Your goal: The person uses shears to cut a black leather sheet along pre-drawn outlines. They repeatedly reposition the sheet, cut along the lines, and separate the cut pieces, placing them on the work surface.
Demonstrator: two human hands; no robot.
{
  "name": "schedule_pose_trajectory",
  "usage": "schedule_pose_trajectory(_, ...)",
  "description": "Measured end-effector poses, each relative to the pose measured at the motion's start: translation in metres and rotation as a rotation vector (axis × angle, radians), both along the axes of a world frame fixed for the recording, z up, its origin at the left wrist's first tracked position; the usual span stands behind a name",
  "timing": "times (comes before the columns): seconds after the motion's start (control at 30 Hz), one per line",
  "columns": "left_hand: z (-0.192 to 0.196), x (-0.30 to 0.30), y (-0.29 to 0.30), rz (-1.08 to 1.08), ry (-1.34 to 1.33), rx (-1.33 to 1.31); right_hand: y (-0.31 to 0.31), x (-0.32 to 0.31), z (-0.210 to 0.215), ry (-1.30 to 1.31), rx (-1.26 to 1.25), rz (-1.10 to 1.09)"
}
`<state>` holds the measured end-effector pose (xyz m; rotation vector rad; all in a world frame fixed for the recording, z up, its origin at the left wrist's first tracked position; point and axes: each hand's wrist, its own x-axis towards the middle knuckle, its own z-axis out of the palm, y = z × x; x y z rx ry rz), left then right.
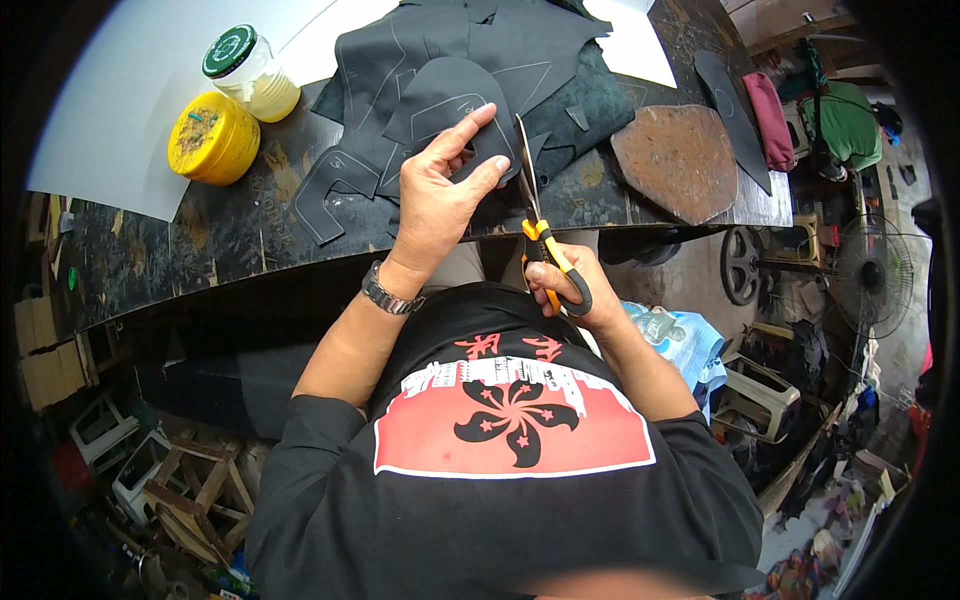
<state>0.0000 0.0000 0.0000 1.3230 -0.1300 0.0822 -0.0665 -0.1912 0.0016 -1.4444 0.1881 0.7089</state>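
Observation:
My left hand [447, 183] grips a rounded black leather piece [450, 80] with pale outlines drawn on it; the index finger and thumb lie on top, the other fingers are partly hidden. My right hand [577, 277] is closed round the yellow and black handles of a pair of scissors [541, 232]. Their blades point away from me, up along the right edge of the rounded piece. Beneath and behind it lie more black leather sheets [372, 62] with pale outlines. A bent, angular leather cutout [322, 205] rests left of my left hand.
On the worn dark table [250, 240] stand a yellow tub [213, 140] and a glass jar with a green lid [262, 82]. A brown board [675, 160], a black strip [735, 120] and a dark red pouch [768, 120] lie right. A fan [873, 275] stands beyond.

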Motion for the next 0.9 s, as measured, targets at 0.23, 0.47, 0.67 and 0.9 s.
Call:
schedule_pose_trajectory(0.23,0.0037,0.0017,0.0022,-0.008,-0.022,0.002,-0.0036,0.0001,0.0006,0.002,-0.002,0.037)
schedule_pose_trajectory(0.47,0.0040,0.0051,0.0066,-0.030,-0.040,0.055,-0.0078,-0.0021,-0.0018,0.012,-0.026,0.067)
schedule_pose_trajectory(0.67,0.0004,0.0038,0.0082,-0.047,-0.048,0.082,-0.0082,-0.0046,-0.0045,0.030,-0.049,0.079)
schedule_pose_trajectory(0.9,0.0005,0.0047,0.0085,-0.100,-0.035,0.096,-0.0046,0.0013,0.0007,0.054,-0.023,0.046)
